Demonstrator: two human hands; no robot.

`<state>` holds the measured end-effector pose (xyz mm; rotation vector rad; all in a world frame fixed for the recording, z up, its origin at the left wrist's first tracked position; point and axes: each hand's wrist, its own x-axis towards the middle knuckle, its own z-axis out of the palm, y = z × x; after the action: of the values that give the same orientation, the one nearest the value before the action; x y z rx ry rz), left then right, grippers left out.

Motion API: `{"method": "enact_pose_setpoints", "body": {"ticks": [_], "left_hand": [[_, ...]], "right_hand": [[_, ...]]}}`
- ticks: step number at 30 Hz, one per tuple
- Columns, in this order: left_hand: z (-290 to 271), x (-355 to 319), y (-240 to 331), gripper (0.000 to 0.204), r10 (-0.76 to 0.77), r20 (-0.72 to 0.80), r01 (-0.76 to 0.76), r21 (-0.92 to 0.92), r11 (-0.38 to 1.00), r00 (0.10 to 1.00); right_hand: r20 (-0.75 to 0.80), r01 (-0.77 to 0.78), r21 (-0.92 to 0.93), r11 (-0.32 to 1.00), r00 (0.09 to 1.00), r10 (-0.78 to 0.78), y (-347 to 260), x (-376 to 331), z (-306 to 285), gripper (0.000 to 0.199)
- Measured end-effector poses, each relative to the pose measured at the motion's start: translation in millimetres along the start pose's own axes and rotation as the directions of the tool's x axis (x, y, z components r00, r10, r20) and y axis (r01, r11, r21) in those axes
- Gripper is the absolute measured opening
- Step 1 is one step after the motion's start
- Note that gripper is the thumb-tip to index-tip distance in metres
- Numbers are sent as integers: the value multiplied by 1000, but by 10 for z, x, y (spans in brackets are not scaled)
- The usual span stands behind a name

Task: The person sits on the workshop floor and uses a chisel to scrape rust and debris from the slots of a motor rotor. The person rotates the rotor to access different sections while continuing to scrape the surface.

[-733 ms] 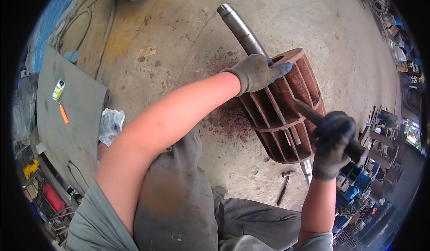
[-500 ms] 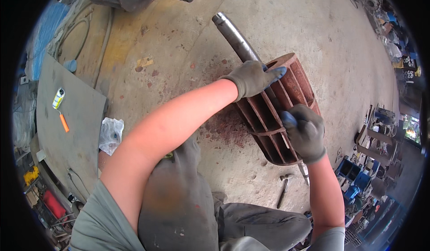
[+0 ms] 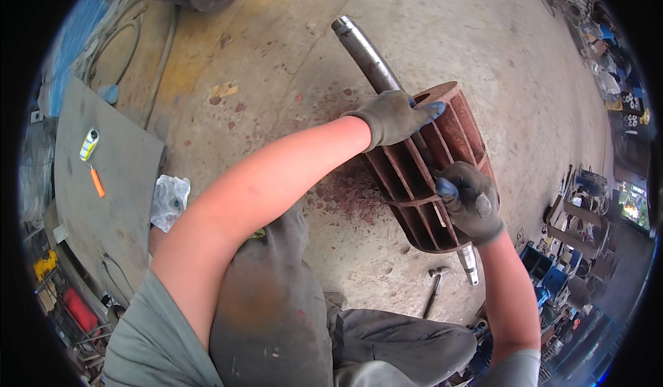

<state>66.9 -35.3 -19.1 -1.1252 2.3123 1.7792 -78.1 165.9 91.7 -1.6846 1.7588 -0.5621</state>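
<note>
— Where was the rusty finned rotor (image 3: 431,173)?

— It lay on its side on the concrete floor (image 3: 497,55), toward the floor's right side, with its steel shaft (image 3: 366,55) sticking out at the far end and a short stub at the near end.

— And the hands?

— Both wore grey gloves. The left hand (image 3: 394,116) lay flat, fingers spread, on the rotor's far rim beside the shaft. The right hand (image 3: 473,200) was curled into a fist on the fins near the near end; I couldn't tell what it gripped.

— Anything else close by?

— A hammer (image 3: 434,291) lay on the floor just in front of the rotor.
</note>
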Motion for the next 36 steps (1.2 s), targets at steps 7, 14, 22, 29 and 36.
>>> {"method": "enact_pose_setpoints", "body": {"ticks": [7, 14, 22, 29, 36], "left_hand": [[41, 1, -46, 93, 17, -71, -17, -1, 1000, 997], [16, 35, -42, 94, 6, 2, -6, 0, 1000, 1000], [-54, -62, -23, 93, 52, 31, -51, -14, 999, 998], [-35, -59, -97, 92, 106, -29, -106, -12, 994, 994], [-11, -135, -141, 82, 131, -9, -131, -122, 984, 991]], "right_hand": [[-132, -36, 227, 973, 989, 68, 4, 64, -14, 34], [-401, 98, 705, 703, 872, 280, -189, 119, -55, 31], [-457, 115, 781, 614, 775, 436, -273, 99, 10, 42], [-273, -273, 531, 802, 841, 467, -315, 114, -54, 41], [-202, -341, 507, 791, 846, 494, -225, 46, 62, 36]]}}
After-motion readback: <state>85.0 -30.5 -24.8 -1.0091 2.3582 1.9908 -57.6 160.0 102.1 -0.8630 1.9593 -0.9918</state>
